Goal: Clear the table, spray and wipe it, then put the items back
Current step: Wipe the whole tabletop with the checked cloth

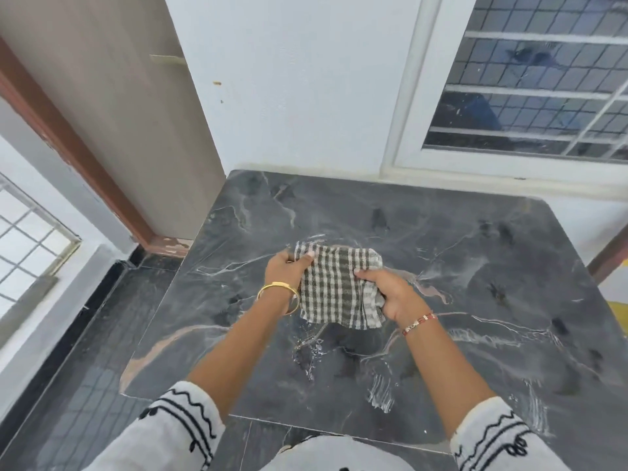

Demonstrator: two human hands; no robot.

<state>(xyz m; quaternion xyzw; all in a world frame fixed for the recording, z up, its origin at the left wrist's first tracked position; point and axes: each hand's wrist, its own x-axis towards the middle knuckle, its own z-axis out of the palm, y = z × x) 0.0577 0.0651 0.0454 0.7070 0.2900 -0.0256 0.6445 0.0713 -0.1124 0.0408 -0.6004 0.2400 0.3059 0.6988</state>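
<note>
A checked grey-and-white cloth (pixel 334 283) is held just above the middle of the dark marble table (pixel 475 266). My left hand (pixel 285 270) pinches the cloth's left edge near its far corner. My right hand (pixel 387 292) grips its right side, fingers curled round the bunched fabric. The table top carries wet streaks and a small puddle of droplets (pixel 307 351) in front of the cloth. No other items stand on the table.
The table stands in a corner against a white wall, with a barred window (pixel 530 90) at the back right. A beige door (pixel 112 107) with a brown frame stands at the left. Dark tiled floor (pixel 85 385) runs along the table's left side.
</note>
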